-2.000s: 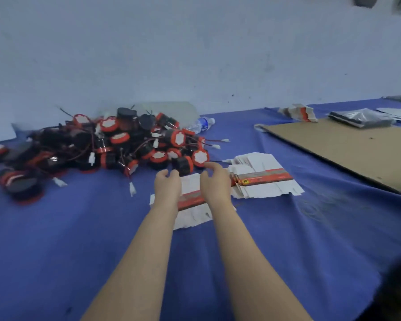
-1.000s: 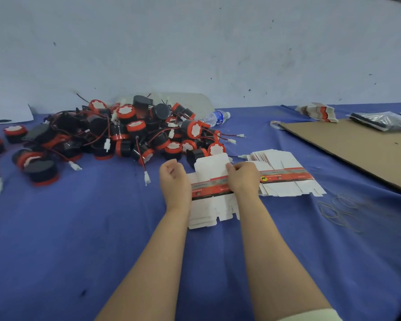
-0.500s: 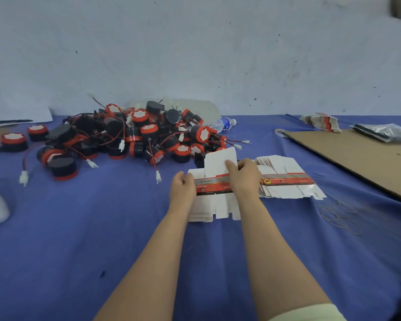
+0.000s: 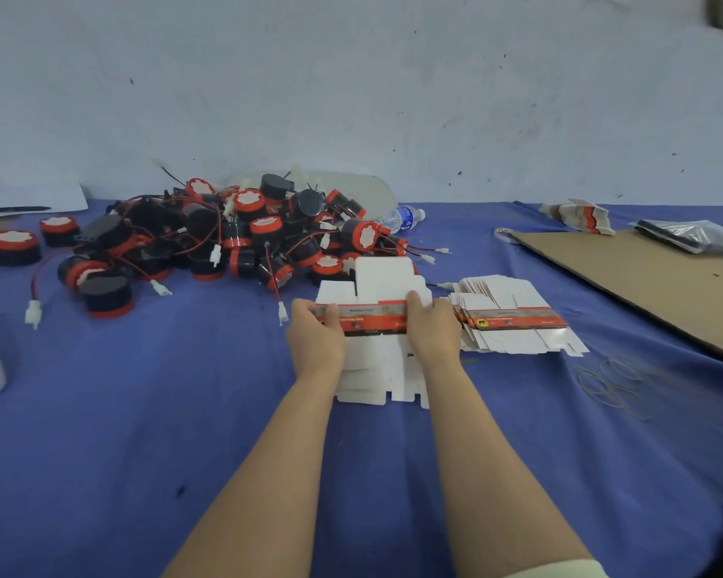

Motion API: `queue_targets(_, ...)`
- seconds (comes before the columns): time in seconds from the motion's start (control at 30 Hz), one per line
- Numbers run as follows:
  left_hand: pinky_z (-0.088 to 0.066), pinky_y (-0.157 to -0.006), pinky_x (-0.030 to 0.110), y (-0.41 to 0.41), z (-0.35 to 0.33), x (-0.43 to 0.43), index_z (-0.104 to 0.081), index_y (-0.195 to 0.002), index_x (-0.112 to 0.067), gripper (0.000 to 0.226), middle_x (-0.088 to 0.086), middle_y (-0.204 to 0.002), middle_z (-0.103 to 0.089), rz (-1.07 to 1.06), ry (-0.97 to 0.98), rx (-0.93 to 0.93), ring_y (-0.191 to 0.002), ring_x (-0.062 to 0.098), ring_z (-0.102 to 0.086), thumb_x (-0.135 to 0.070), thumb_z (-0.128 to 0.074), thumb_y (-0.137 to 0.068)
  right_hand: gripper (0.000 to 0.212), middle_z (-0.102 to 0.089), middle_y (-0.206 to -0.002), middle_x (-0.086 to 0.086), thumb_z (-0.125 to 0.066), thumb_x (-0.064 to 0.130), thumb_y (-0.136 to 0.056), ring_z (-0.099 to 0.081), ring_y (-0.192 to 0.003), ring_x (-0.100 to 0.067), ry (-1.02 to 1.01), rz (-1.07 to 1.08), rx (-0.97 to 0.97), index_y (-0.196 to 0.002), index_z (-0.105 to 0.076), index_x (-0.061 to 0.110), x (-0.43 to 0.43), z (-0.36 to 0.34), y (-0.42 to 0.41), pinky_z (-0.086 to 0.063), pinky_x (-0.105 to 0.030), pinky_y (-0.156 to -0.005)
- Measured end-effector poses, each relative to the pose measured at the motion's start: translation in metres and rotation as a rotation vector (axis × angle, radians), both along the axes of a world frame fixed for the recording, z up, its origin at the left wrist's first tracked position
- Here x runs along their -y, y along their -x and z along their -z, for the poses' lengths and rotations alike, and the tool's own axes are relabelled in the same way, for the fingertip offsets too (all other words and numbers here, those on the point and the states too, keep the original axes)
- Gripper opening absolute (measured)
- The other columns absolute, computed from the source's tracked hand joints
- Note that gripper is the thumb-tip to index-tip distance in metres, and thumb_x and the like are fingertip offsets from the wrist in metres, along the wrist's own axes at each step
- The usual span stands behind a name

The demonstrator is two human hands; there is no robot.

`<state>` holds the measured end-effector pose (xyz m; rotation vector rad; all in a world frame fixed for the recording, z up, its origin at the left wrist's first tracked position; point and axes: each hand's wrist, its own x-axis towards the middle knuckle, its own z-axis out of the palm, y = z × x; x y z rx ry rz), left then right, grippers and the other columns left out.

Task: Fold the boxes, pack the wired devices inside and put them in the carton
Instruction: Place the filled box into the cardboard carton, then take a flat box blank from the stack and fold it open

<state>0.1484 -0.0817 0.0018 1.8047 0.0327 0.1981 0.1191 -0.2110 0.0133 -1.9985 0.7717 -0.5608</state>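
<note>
Both hands point(image 4: 316, 342) apparently gripping flat box point(image 4: 372, 319).

The cloth point(image 4: 143, 410) over the table is deep blue, and the heap of wired devices point(image 4: 243, 239) on it is black with red rims, white tops and red-and-black leads. The flat box point(image 4: 376, 285) and the stack of boxes point(image 4: 514, 323) are white with a red band; the cardboard sheet point(image 4: 643, 277) is plain brown.
</note>
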Motion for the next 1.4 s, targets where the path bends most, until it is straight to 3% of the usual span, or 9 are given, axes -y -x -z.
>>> queue_targets(0.23, -0.039, -0.064, 0.015, -0.004, -0.011, -0.003, -0.041, -0.099, -0.015, 0.006, 0.001, -0.11, -0.046, -0.161, 0.156, 0.092, -0.091, 0.013, -0.052, -0.02, -0.041, -0.102, 0.04, -0.05, -0.134, -0.017, -0.048, 0.01, -0.098, -0.05, -0.121, -0.032, -0.009, 0.034, 0.015, -0.137, -0.038, 0.007, -0.003, 0.015, 0.004, -0.043, -0.034, -0.089)
queue_targets(0.43, -0.037, -0.05, 0.006, -0.005, -0.025, -0.016, -0.042, -0.091, -0.009, 0.02, -0.009, -0.074, -0.048, -0.248, 0.227, 0.191, -0.065, 0.004, -0.047, -0.025, -0.042, -0.102, 0.044, -0.038, -0.147, -0.013, -0.045, 0.021, -0.1, -0.03, -0.137, -0.028, 0.277, 0.093, 0.196, -0.142, -0.037, 0.007, -0.017, -0.003, 0.005, -0.02, -0.034, -0.112)
queue_targets(0.5, -0.036, -0.05, 0.006, 0.003, -0.036, -0.017, -0.044, -0.088, -0.009, 0.021, -0.011, -0.071, -0.049, -0.222, 0.226, 0.279, -0.061, 0.002, -0.048, -0.025, -0.045, -0.101, 0.057, -0.035, -0.15, -0.007, -0.056, 0.018, -0.095, -0.03, -0.139, -0.022, 0.242, -0.225, 0.428, -0.146, -0.031, 0.011, -0.032, -0.022, 0.007, -0.024, -0.032, -0.115)
queue_targets(0.63, -0.044, -0.065, 0.008, 0.021, -0.066, -0.027, -0.058, -0.087, -0.015, 0.022, -0.012, -0.075, -0.063, -0.011, 0.24, 0.439, -0.07, -0.004, -0.06, -0.032, -0.052, -0.098, 0.095, -0.029, -0.153, -0.01, -0.069, 0.003, -0.082, -0.029, -0.141, -0.021, 0.261, -0.867, 0.295, -0.152, -0.005, 0.011, -0.07, -0.04, 0.012, -0.03, -0.038, -0.114)
queue_targets(0.8, -0.05, -0.088, 0.023, 0.03, -0.067, -0.071, -0.069, -0.107, -0.022, 0.039, -0.008, -0.108, -0.069, 0.269, 0.118, 0.369, -0.096, -0.002, -0.061, -0.045, -0.039, -0.1, 0.021, -0.066, -0.099, -0.012, -0.045, 0.005, -0.097, -0.062, -0.086, -0.019, -0.265, -0.528, 0.537, -0.103, -0.063, 0.014, -0.099, -0.047, 0.019, -0.056, -0.046, -0.082)
queue_targets(0.9, -0.036, -0.109, 0.033, 0.027, -0.039, -0.106, -0.049, -0.137, -0.021, 0.043, -0.005, -0.14, -0.049, 0.129, -0.156, 0.323, -0.128, 0.005, -0.042, -0.034, -0.053, -0.096, 0.023, -0.067, -0.105, -0.011, -0.047, 0.005, -0.098, -0.069, -0.084, -0.019, -0.687, -0.546, 0.589, -0.116, -0.058, 0.012, -0.107, -0.036, 0.02, -0.058, -0.028, -0.067)
queue_targets(1.03, -0.045, -0.088, 0.014, 0.037, -0.006, -0.124, -0.051, -0.13, -0.022, 0.041, -0.011, -0.122, -0.062, 0.252, 0.089, 0.179, -0.116, 0.007, -0.056, -0.018, -0.063, -0.091, 0.066, -0.069, -0.105, -0.01, -0.052, -0.005, -0.091, -0.069, -0.083, -0.019, -0.728, -0.491, 0.495, -0.144, -0.029, 0.026, -0.122, -0.005, 0.024, -0.056, -0.028, -0.064)
queue_targets(1.23, -0.047, -0.076, 0.01, 0.034, 0.014, -0.126, -0.019, -0.146, -0.025, 0.078, -0.018, -0.118, -0.055, 0.295, 0.104, 0.126, -0.099, -0.003, -0.058, -0.004, -0.064, -0.087, 0.033, -0.068, -0.1, 0.003, -0.061, 0.011, -0.09, -0.064, -0.077, -0.002, -0.256, -0.409, 0.373, -0.105, -0.058, 0.04, -0.116, 0.016, 0.025, -0.05, -0.013, -0.062)
queue_targets(1.4, -0.05, -0.076, 0.012, 0.029, 0.019, -0.126, -0.039, -0.131, -0.023, 0.06, -0.009, -0.118, -0.06, 0.289, 0.089, 0.136, -0.105, 0.004, -0.059, -0.005, -0.069, -0.082, 0.023, -0.061, -0.093, 0.018, -0.06, 0.015, -0.09, -0.058, -0.08, 0.009, -0.038, -0.467, 0.26, -0.104, -0.057, 0.033, -0.112, 0.02, 0.025, -0.041, -0.004, -0.057)
